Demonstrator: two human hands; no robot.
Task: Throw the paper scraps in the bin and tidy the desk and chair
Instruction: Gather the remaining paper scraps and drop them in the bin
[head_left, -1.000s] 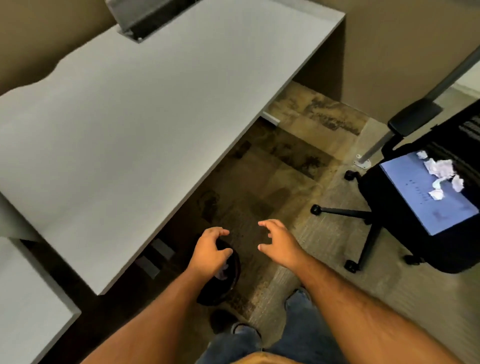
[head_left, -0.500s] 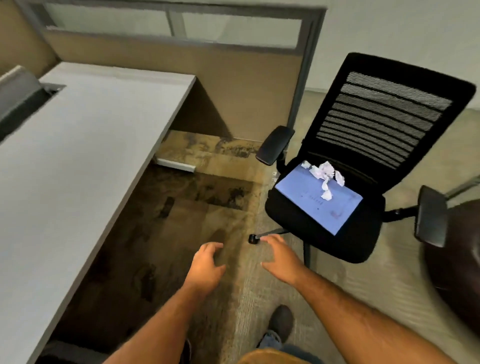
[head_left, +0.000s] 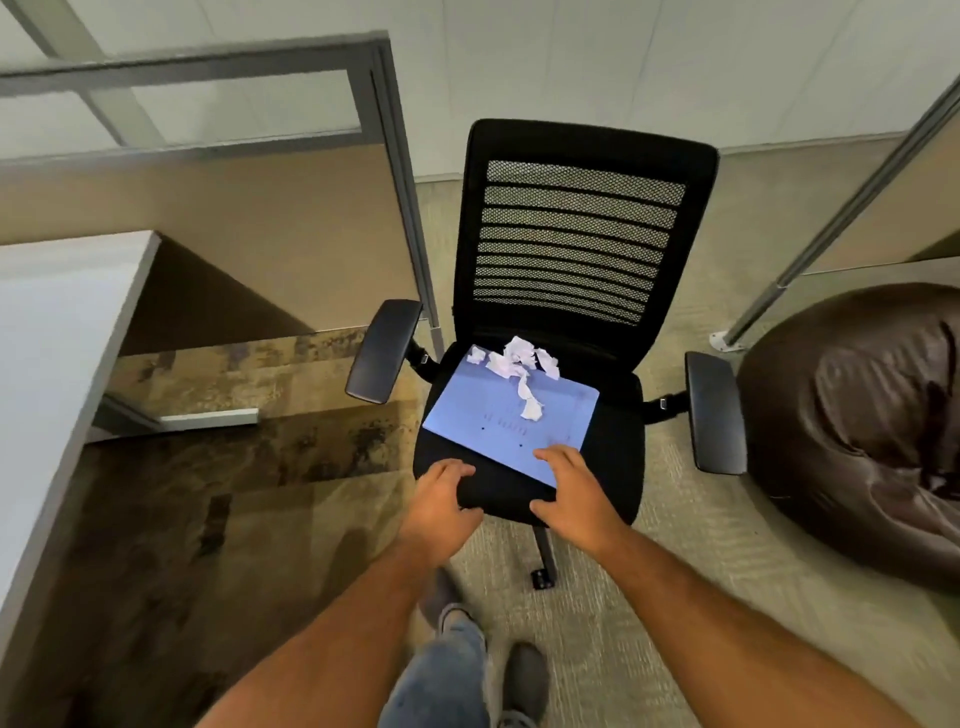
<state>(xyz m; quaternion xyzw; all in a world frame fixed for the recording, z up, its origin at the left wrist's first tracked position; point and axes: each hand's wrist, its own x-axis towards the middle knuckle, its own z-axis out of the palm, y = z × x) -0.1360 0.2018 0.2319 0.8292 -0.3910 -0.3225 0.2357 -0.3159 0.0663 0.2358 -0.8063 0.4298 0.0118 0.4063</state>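
Observation:
A black mesh-back office chair (head_left: 576, 249) faces me in the middle of the view. A light blue folder (head_left: 498, 415) lies on its seat, and several crumpled white paper scraps (head_left: 522, 364) sit on the folder's far end. My left hand (head_left: 441, 499) hovers over the seat's front left edge, fingers apart, holding nothing. My right hand (head_left: 571, 488) is at the folder's near right corner, fingers spread over its edge, with no grip that I can see. The bin is out of view.
The grey desk (head_left: 47, 364) runs along the left, with a tan partition (head_left: 208, 208) behind it. A brown beanbag (head_left: 862, 426) sits right of the chair, beside a metal pole (head_left: 831, 218). Carpet lies between desk and chair.
My view has swung from the desk and the bin under it round to the chair. Both hands have moved forward from over the floor to the chair's seat front.

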